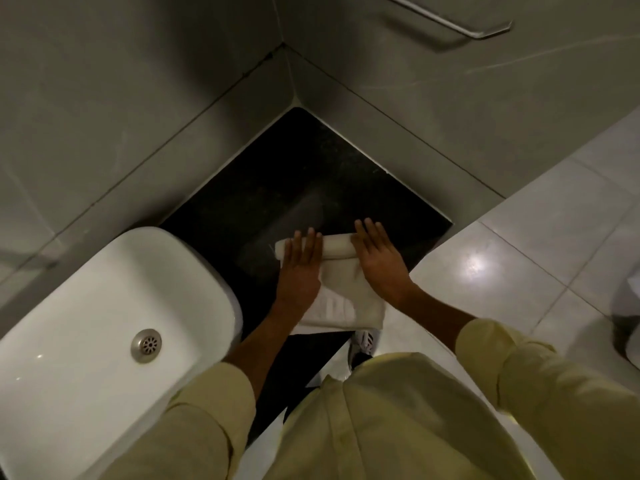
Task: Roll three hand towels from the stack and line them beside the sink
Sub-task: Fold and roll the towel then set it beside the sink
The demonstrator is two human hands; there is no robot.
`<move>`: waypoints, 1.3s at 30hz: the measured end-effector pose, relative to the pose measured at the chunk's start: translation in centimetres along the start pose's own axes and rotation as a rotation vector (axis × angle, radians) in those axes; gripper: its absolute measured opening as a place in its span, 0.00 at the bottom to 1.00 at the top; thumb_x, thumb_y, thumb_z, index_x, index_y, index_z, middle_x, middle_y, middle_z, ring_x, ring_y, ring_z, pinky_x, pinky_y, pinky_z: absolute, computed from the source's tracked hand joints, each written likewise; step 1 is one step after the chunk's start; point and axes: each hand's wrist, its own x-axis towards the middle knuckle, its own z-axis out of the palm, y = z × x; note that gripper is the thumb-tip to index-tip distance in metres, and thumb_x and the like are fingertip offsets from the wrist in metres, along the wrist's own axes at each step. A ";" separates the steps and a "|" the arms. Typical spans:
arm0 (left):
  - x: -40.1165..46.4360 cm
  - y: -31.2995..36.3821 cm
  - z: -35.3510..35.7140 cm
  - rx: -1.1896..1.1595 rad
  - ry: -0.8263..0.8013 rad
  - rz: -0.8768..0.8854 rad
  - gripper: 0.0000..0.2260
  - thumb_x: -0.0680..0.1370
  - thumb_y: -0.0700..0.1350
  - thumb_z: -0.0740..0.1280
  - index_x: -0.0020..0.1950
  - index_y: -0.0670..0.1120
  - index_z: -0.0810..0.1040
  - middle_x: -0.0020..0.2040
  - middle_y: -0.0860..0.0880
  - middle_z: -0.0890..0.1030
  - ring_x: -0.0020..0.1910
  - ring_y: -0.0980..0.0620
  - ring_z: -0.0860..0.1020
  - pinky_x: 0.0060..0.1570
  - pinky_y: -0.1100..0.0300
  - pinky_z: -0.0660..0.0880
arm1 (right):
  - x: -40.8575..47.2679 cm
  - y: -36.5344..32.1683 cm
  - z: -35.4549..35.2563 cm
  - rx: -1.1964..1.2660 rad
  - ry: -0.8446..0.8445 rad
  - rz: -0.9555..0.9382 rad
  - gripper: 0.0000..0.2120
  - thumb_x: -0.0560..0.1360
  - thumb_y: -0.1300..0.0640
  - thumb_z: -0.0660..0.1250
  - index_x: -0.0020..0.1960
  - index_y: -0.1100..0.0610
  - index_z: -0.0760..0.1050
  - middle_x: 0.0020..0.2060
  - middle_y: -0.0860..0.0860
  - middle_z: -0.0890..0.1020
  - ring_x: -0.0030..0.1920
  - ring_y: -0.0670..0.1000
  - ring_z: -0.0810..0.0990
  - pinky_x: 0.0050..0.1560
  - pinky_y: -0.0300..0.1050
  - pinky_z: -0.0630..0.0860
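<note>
A white hand towel (341, 289) lies on the black counter (304, 174) to the right of the white sink (104, 306). Its far end is rolled into a cylinder (337, 245); the near part lies flat and hangs over the counter's front edge. My left hand (301, 265) rests palm down on the left end of the roll, fingers together and flat. My right hand (379, 258) presses flat on the right end of the roll. No towel stack is in view.
Grey tiled walls meet in a corner behind the counter. A metal towel bar (460, 27) is fixed to the right wall. Pale floor tiles (519, 244) spread to the right. The sink's drain (146, 345) sits near its middle. My shoe (363, 341) shows below the towel.
</note>
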 end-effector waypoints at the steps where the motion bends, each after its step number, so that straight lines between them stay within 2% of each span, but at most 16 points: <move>1: -0.8 0.4 0.8 0.026 -0.010 -0.020 0.31 0.77 0.46 0.54 0.79 0.41 0.54 0.79 0.38 0.58 0.77 0.35 0.58 0.74 0.38 0.59 | -1.1 -0.2 0.9 0.017 0.024 -0.013 0.40 0.71 0.55 0.74 0.76 0.64 0.60 0.77 0.64 0.60 0.77 0.63 0.55 0.76 0.61 0.54; 4: -2.7 1.4 1.1 0.065 -0.039 -0.040 0.36 0.74 0.44 0.63 0.79 0.41 0.51 0.78 0.38 0.60 0.76 0.35 0.60 0.73 0.39 0.61 | -4.1 -1.6 1.6 0.053 0.059 -0.006 0.38 0.73 0.55 0.72 0.77 0.64 0.59 0.77 0.63 0.61 0.77 0.62 0.58 0.76 0.60 0.54; 7: -2.2 1.7 -1.6 0.003 -0.015 -0.048 0.24 0.78 0.43 0.60 0.75 0.44 0.64 0.70 0.40 0.74 0.65 0.38 0.76 0.62 0.45 0.75 | -3.5 -1.7 -0.4 0.084 0.023 -0.005 0.29 0.74 0.55 0.73 0.72 0.61 0.70 0.70 0.61 0.74 0.70 0.61 0.72 0.73 0.58 0.63; 9: 0.1 1.5 -4.8 -0.048 -0.104 -0.140 0.17 0.82 0.44 0.57 0.70 0.48 0.72 0.63 0.43 0.79 0.60 0.43 0.78 0.57 0.50 0.74 | -0.7 -1.5 -3.4 0.107 -0.062 0.090 0.19 0.77 0.56 0.67 0.68 0.55 0.73 0.63 0.56 0.78 0.63 0.57 0.77 0.68 0.54 0.68; 11: 3.3 0.6 -7.0 -0.055 -0.209 -0.168 0.16 0.81 0.45 0.61 0.68 0.50 0.75 0.64 0.43 0.78 0.62 0.43 0.76 0.61 0.50 0.71 | 2.4 -1.0 -5.6 0.127 -0.166 0.170 0.21 0.75 0.55 0.69 0.67 0.53 0.70 0.62 0.55 0.77 0.62 0.57 0.75 0.66 0.54 0.70; 14: 6.5 -1.0 -7.4 0.038 -0.463 -0.015 0.33 0.76 0.48 0.66 0.79 0.51 0.56 0.79 0.43 0.58 0.77 0.38 0.55 0.75 0.39 0.55 | 5.1 -0.8 -6.5 0.130 -0.400 0.152 0.34 0.71 0.55 0.72 0.73 0.52 0.64 0.72 0.57 0.66 0.71 0.62 0.65 0.71 0.62 0.64; 17: 6.8 -1.2 -5.7 0.070 -0.682 0.038 0.37 0.78 0.49 0.62 0.80 0.54 0.43 0.81 0.47 0.39 0.79 0.39 0.40 0.74 0.33 0.44 | 4.4 -1.6 -5.7 0.144 -0.508 0.128 0.33 0.72 0.54 0.72 0.74 0.53 0.64 0.76 0.57 0.61 0.73 0.61 0.65 0.70 0.60 0.67; 20: 4.1 -0.3 -4.2 0.031 -0.572 0.035 0.39 0.76 0.45 0.64 0.80 0.52 0.43 0.81 0.46 0.40 0.79 0.39 0.40 0.73 0.32 0.44 | 1.5 -3.0 -4.2 0.136 -0.260 0.197 0.31 0.70 0.55 0.74 0.71 0.56 0.67 0.70 0.58 0.71 0.66 0.59 0.74 0.66 0.53 0.73; 23: -0.7 0.7 -1.8 0.111 -0.255 0.028 0.37 0.78 0.46 0.63 0.80 0.50 0.45 0.81 0.43 0.46 0.79 0.36 0.45 0.73 0.31 0.49 | -2.7 -5.2 -1.2 0.081 -0.013 0.179 0.31 0.74 0.59 0.71 0.74 0.61 0.65 0.73 0.62 0.68 0.74 0.64 0.66 0.75 0.59 0.61; 25: -4.2 1.5 -0.4 0.096 -0.110 0.008 0.38 0.78 0.49 0.64 0.80 0.48 0.43 0.81 0.41 0.46 0.78 0.34 0.45 0.73 0.31 0.48 | -5.5 -5.8 1.1 0.109 0.098 0.142 0.33 0.75 0.58 0.69 0.76 0.63 0.61 0.76 0.63 0.63 0.76 0.65 0.60 0.76 0.64 0.59; 27: -6.9 2.5 0.2 0.058 -0.084 -0.007 0.44 0.75 0.52 0.67 0.80 0.47 0.40 0.81 0.40 0.43 0.78 0.34 0.42 0.74 0.32 0.44 | -8.1 -6.3 2.5 0.089 0.110 0.098 0.34 0.77 0.58 0.66 0.78 0.64 0.56 0.78 0.63 0.58 0.78 0.64 0.55 0.75 0.64 0.58; 29: -9.0 2.9 -0.1 0.034 -0.105 0.014 0.41 0.76 0.51 0.62 0.80 0.46 0.39 0.80 0.40 0.41 0.78 0.34 0.41 0.74 0.32 0.45 | -10.2 -7.1 2.9 0.072 0.125 0.059 0.31 0.78 0.61 0.62 0.78 0.64 0.56 0.78 0.63 0.58 0.78 0.63 0.54 0.75 0.64 0.59; 32: -10.6 2.9 -2.3 0.050 -0.185 0.038 0.32 0.78 0.51 0.51 0.80 0.48 0.44 0.81 0.42 0.48 0.79 0.36 0.50 0.75 0.37 0.52 | -10.6 -7.5 1.3 0.172 0.192 0.091 0.26 0.73 0.64 0.66 0.71 0.61 0.71 0.71 0.61 0.73 0.71 0.63 0.71 0.71 0.61 0.68; 35: -8.1 2.0 -5.0 0.003 -0.128 -0.011 0.24 0.79 0.47 0.62 0.74 0.56 0.65 0.66 0.46 0.77 0.62 0.43 0.77 0.60 0.48 0.74 | -7.1 -6.1 -2.6 0.257 0.041 0.195 0.17 0.74 0.61 0.69 0.62 0.54 0.78 0.57 0.55 0.80 0.58 0.57 0.77 0.63 0.53 0.72; 37: -4.8 0.9 -6.3 -0.068 -0.145 -0.041 0.23 0.75 0.45 0.68 0.70 0.57 0.72 0.59 0.47 0.82 0.57 0.43 0.80 0.56 0.49 0.77 | -4.2 -5.1 -4.6 0.263 -0.077 0.254 0.22 0.73 0.56 0.71 0.66 0.53 0.73 0.60 0.56 0.77 0.61 0.59 0.74 0.64 0.57 0.70; 39: -2.2 -0.4 -6.8 -0.155 -0.284 -0.045 0.34 0.70 0.47 0.75 0.74 0.55 0.67 0.64 0.45 0.78 0.63 0.41 0.77 0.61 0.46 0.75 | -2.1 -4.5 -5.7 0.226 -0.267 0.258 0.29 0.71 0.52 0.73 0.70 0.53 0.69 0.67 0.57 0.72 0.67 0.62 0.69 0.67 0.60 0.67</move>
